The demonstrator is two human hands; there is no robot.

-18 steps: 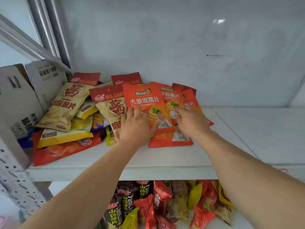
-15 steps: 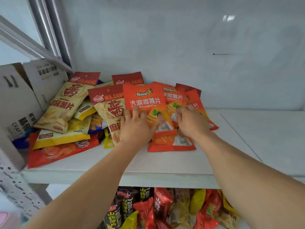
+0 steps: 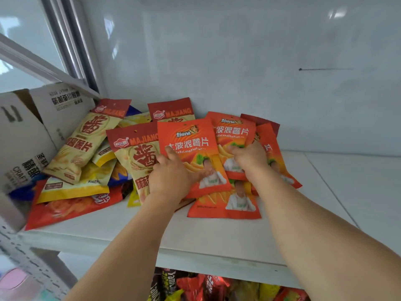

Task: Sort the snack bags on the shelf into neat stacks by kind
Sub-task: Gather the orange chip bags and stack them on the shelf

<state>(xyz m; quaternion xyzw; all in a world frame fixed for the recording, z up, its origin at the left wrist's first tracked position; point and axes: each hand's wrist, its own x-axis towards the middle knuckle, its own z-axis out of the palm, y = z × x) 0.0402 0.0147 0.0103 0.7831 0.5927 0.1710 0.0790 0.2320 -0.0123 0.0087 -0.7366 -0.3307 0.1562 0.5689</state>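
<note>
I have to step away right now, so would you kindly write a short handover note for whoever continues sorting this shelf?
Left hand: holds the lower left of the top orange bag, thumb on its face.
Right hand: rests on the orange bags just behind, fingers curled at an edge.
Orange bags lie fanned mid-shelf, overlapping, not squared; one more lies nearest the shelf edge.
Beige MAJIANG bags, yellow bags and a red bag lie mixed in a loose heap on the left.
Done: orange bags roughly gathered.
Left: square the orange stack, then sort the left heap by kind.
</note>
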